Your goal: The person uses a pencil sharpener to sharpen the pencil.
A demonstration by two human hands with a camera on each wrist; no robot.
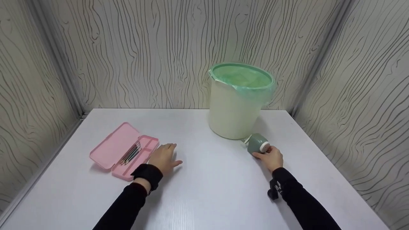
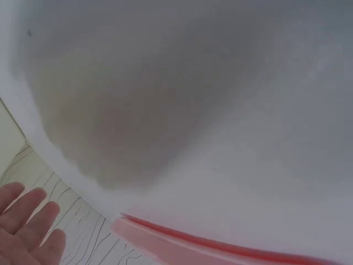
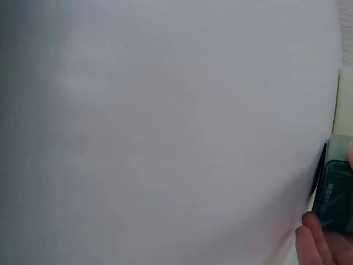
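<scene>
My right hand [image 1: 273, 158] grips a grey-green pencil sharpener [image 1: 256, 143] with a white round part, close to the table and just before the bin. In the right wrist view, fingers [image 3: 315, 240] lie along its dark green lower part [image 3: 335, 196]. My left hand [image 1: 163, 158] holds nothing, its fingers extended and thumb out, beside an open pink pencil case [image 1: 115, 148]. Several pencils [image 1: 131, 154] lie in the case's long compartment. The left wrist view shows the spread fingers [image 2: 33, 221] near the pink case edge [image 2: 182, 245].
A tall cream bin [image 1: 235, 108] with a green rim and a translucent green liner [image 1: 244, 78] stands at the back right of the white table [image 1: 198, 191]. Wood-patterned panels [image 1: 143, 54] enclose the table at the back and both sides.
</scene>
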